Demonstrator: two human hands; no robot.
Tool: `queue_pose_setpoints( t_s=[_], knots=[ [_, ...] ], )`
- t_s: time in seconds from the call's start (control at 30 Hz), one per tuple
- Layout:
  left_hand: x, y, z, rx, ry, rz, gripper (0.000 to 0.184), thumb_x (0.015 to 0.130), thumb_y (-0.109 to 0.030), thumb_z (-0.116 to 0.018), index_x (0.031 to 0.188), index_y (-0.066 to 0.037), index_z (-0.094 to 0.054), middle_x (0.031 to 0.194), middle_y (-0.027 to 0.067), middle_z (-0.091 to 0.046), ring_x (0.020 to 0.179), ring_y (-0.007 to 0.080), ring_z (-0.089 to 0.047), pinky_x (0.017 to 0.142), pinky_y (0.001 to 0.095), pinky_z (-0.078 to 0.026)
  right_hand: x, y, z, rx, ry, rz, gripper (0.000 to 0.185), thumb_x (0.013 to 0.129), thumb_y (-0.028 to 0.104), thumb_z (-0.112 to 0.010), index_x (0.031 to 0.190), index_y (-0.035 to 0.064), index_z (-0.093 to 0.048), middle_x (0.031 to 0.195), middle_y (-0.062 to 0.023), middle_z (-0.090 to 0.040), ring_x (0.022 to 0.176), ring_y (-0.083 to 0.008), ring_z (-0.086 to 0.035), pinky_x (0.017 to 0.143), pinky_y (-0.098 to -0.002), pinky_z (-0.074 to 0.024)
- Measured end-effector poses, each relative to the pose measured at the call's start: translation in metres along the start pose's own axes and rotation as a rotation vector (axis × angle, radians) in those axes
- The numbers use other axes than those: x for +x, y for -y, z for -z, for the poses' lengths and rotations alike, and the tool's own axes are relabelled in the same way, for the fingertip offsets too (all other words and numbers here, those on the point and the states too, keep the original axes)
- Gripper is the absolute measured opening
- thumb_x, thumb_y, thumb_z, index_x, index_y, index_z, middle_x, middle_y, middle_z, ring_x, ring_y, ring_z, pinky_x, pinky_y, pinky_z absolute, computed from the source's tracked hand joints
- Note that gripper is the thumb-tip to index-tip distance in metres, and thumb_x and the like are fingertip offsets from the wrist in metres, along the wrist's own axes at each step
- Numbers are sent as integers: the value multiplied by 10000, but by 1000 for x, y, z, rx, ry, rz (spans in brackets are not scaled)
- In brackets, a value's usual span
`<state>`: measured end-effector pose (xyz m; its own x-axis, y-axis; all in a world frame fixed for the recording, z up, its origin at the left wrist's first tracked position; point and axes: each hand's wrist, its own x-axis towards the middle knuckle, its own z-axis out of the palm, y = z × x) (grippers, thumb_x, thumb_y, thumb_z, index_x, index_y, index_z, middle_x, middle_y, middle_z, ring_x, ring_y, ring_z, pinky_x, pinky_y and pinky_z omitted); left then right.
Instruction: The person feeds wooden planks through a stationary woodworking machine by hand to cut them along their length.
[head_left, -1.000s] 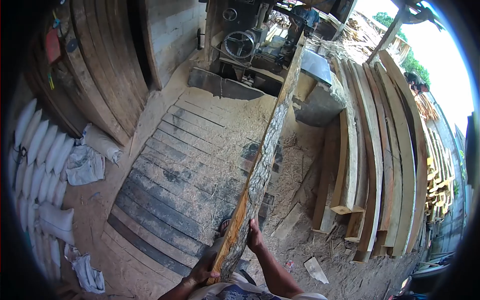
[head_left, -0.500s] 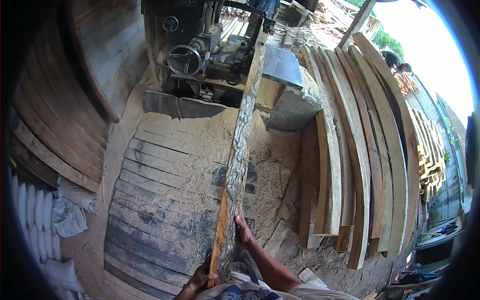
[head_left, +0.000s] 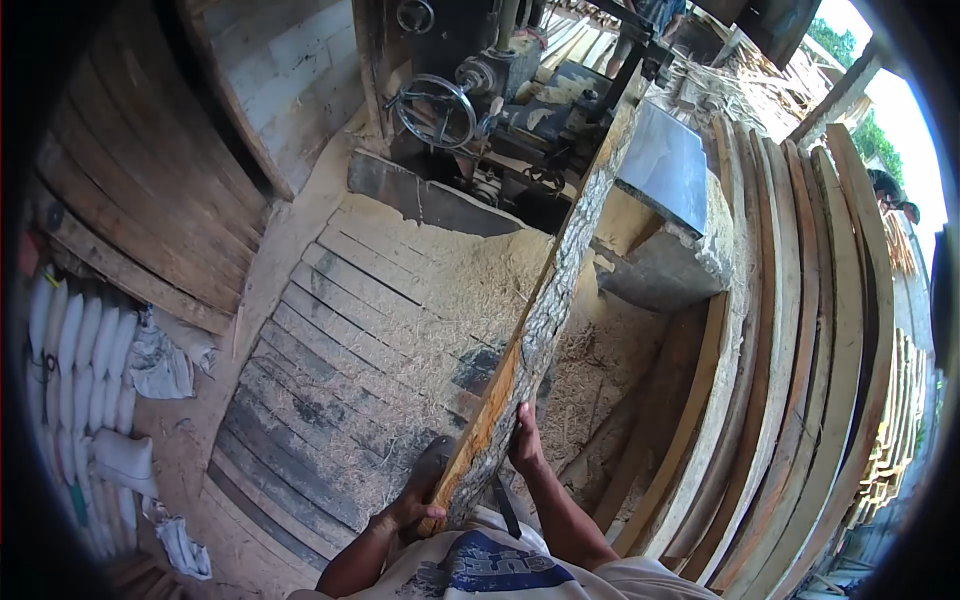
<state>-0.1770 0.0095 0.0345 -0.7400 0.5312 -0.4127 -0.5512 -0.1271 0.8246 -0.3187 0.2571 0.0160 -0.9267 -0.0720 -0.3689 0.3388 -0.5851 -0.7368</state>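
A long, bark-covered plank (head_left: 550,300) stretches from my waist to the sawing machine (head_left: 500,100), with an orange-brown cut face near my end. My left hand (head_left: 412,508) grips its near end, thumb on top and the other fingers mostly hidden beneath. A little farther along, my right hand (head_left: 524,440) holds the bark side from the right, some of its fingers out of sight under the wood. The plank's far end lies beside the metal table plate (head_left: 660,165) at the machine's upright.
Several long beams (head_left: 800,330) are stacked on the right. Sawdust (head_left: 450,265) covers the slatted floor (head_left: 320,400). A handwheel (head_left: 436,112) juts from the machine. White sacks (head_left: 85,370) and leaning boards (head_left: 150,180) line the left. Another person (head_left: 660,15) is partly visible behind the machine.
My view has turned and tilted, so the machine and beams sit farther right and the plank slants more. Both hands keep their hold on the plank.
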Motion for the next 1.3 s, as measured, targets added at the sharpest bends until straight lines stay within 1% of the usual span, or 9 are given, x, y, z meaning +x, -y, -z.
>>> queue_pose_setpoints(
  t_s=[0.53,0.7,0.93,0.97,1.07,1.1,1.2,1.23,1.3],
  knots=[
    [274,-158,10,23,68,-89,1164,665,-472,-807,1551,2,-219,1538,190,-351,1414,269,-344,1159,394,-273,243,163,44,-75,-10,40,781,990,509,-493,1584,148,-136,1589,-64,-266,1432,-228,-287,1172,-395,-240],
    [337,-188,18,12,70,-12,1150,666,-441,-818,1557,-21,-225,1524,171,-382,1390,269,-383,1149,389,-298,294,206,50,-65,34,55,827,985,443,-528,1594,109,-78,1616,-59,-218,1459,-212,-236,1187,-373,-179],
    [444,-227,33,-21,68,35,1124,650,-413,-815,1563,-76,-254,1496,158,-426,1334,277,-451,1112,413,-353,324,243,97,-250,28,-246,1010,885,288,-732,1604,182,-30,1545,-108,-353,1355,-246,-409,1117,-399,-334],
    [460,-232,35,-38,61,33,1119,645,-410,-815,1561,-79,-265,1485,159,-441,1319,281,-466,1105,418,-361,319,263,83,-308,35,-194,1052,847,218,-785,1602,178,-54,1351,-130,-538,1231,-245,-525,1063,-383,-400],
    [518,-262,35,-47,39,-27,1062,640,-394,-805,1535,-76,-330,1416,158,-510,1264,294,-512,1085,420,-382,316,280,100,-663,231,-127,1102,792,305,-836,1599,163,-100,1358,-162,-520,1272,-282,-500,1081,-402,-394],
    [531,-276,32,-55,15,-8,1039,645,-388,-799,1525,-69,-347,1393,157,-527,1255,289,-519,1080,416,-388,314,297,96,-1054,206,-177,1146,736,379,-870,1595,172,-141,1451,-176,-432,1331,-322,-438,1100,-454,-369],
    [589,-325,33,-53,6,-1,980,656,-366,-776,1496,-44,-389,1357,152,-556,1245,270,-529,1075,399,-395,335,292,104,-1029,263,-17,1185,679,417,-894,1573,85,-193,1471,-225,-389,1367,-335,-403,1139,-449,-326],
    [607,-336,32,-58,18,-13,965,656,-356,-765,1489,-33,-398,1366,148,-551,1255,262,-524,1081,389,-389,345,294,99,-1149,183,100,1108,720,405,-873,1556,59,-233,1382,-221,-438,1228,-314,-531,1010,-398,-483],
    [646,-359,31,-61,25,-14,924,663,-347,-749,1469,-35,-425,1355,133,-562,1234,247,-541,1060,370,-409,377,300,96,-1005,22,115,1029,734,372,-867,1522,26,-303,1345,-206,-472,1161,-288,-567,964,-377,-507]
  ],
)
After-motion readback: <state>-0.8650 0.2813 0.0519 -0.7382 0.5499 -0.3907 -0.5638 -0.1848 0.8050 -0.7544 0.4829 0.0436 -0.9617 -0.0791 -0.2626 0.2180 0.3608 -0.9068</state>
